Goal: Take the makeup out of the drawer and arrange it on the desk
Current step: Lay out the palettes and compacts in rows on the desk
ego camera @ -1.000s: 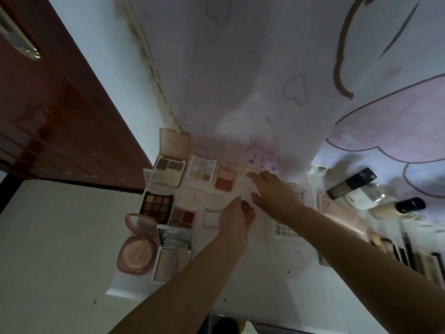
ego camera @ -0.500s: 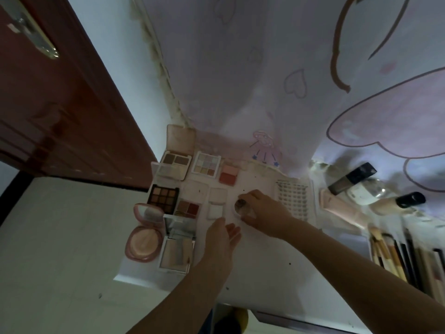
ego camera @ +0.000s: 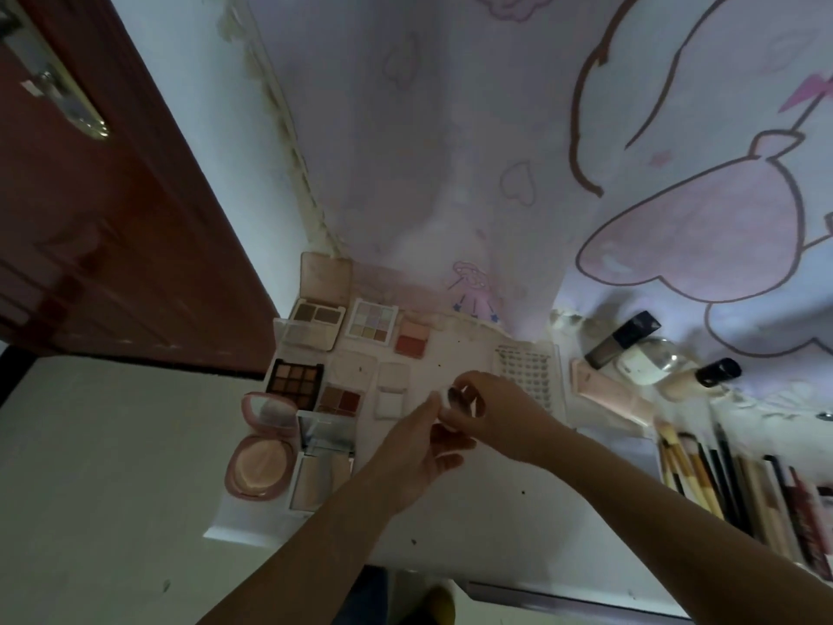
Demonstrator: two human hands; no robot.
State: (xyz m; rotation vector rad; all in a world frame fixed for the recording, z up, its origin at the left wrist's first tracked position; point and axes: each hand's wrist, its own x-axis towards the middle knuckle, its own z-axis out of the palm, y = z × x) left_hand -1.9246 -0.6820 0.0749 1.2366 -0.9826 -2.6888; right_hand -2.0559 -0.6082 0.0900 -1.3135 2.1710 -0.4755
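Note:
Over the white desk (ego camera: 496, 525) both my hands hold a small round white jar (ego camera: 450, 406) with a dark inside. My right hand (ego camera: 500, 410) grips its upper part with curled fingers. My left hand (ego camera: 419, 448) holds the lower part from below. Open palettes lie in rows at the desk's left: a brown eyeshadow palette (ego camera: 295, 382), a pastel palette (ego camera: 373, 326), a blush (ego camera: 411, 339), and a round pink compact (ego camera: 261, 448). The drawer is hardly in view at the bottom edge.
A lash tray (ego camera: 527, 372) lies behind my right hand. Foundation bottles (ego camera: 624, 339) and a pink tube (ego camera: 608, 392) sit at the back right. Several brushes and pencils (ego camera: 721, 480) line the right side. A red-brown door (ego camera: 112, 227) stands left; a cartoon cloth (ego camera: 541, 151) hangs behind.
My right hand picked the small jar up off the desk and drew it toward me. My left hand rose to meet it and now holds it too.

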